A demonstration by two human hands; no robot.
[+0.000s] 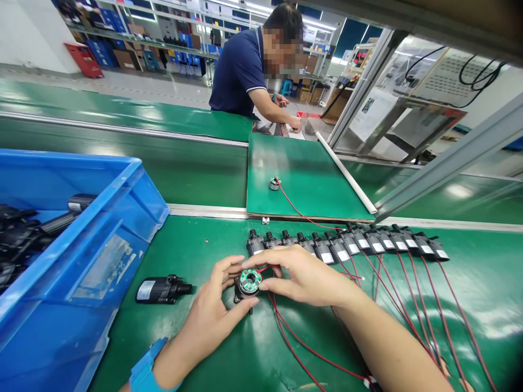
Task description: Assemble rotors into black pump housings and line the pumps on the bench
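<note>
Between my two hands is a round black motor part (247,289) with a green ring-shaped circuit board (250,280) facing up and red wires running from it. My left hand (216,302) holds its left and lower side, fingers wrapped round it. The fingers and thumb of my right hand (281,272) grip the board's upper and right edge. To the left, a black pump (157,289) with a white label lies on the green table. Behind my right hand stands a row of several black pumps (362,239), many with red wires trailing toward the front right.
A blue bin (134,218) with black pumps fills the left side. On a raised green board (302,163) sits a small wired ring part (274,183). A white tube (346,173) lies along its right edge. A person (241,76) works across the line.
</note>
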